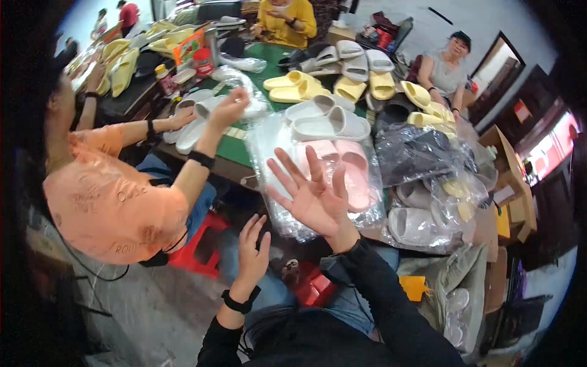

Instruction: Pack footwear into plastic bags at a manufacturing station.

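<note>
My right hand (315, 199) is raised with its palm turned up and its fingers spread, holding nothing. Behind it on the table lies a pair of pink slide slippers (361, 180), partly hidden by the hand, on a stack of clear plastic bags (275, 211). Just beyond the pink pair sits a pair of white slippers (336, 125). My left hand (252, 252) hovers over my lap, off the table's near edge, with its fingers stretched out and nothing in them.
To the left, a person in an orange shirt (116, 196) reaches over the green tabletop (229, 147) beside white slippers. Yellow slippers (296, 88) and grey ones are heaped farther back. Bagged dark slippers (416, 153) lie right, near a cardboard box (510, 177). Two people sit beyond.
</note>
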Demonstrator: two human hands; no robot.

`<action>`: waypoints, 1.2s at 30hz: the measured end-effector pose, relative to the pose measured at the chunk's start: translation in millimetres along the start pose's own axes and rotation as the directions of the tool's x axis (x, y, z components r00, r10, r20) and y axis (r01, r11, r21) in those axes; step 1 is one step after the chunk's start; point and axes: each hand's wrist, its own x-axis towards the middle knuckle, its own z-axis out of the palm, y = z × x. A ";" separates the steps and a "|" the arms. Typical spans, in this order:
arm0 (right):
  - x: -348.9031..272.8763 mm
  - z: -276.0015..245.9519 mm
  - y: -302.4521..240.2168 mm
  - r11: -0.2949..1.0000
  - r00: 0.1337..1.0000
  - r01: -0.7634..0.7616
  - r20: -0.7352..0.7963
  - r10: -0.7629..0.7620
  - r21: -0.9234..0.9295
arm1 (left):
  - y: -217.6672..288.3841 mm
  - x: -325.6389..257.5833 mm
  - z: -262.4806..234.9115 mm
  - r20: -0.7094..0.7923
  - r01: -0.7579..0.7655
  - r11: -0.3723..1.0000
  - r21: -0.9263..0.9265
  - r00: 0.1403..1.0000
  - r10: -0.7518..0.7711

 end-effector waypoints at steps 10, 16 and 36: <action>-15.9 -1.6 -19.3 1.000 0.825 0.004 0.565 -0.018 0.025 | 40.4 -0.4 7.6 0.015 -0.084 0.996 -0.020 0.996 0.084; -28.4 3.3 -25.7 1.000 0.788 0.011 0.616 -0.019 0.017 | 48.4 -12.7 13.0 -0.017 -0.098 0.993 -0.070 0.995 0.097; -85.9 40.7 1.4 -0.873 0.935 0.181 0.356 0.009 -0.454 | 143.3 8.9 -16.5 0.280 0.252 0.171 -0.952 0.946 0.162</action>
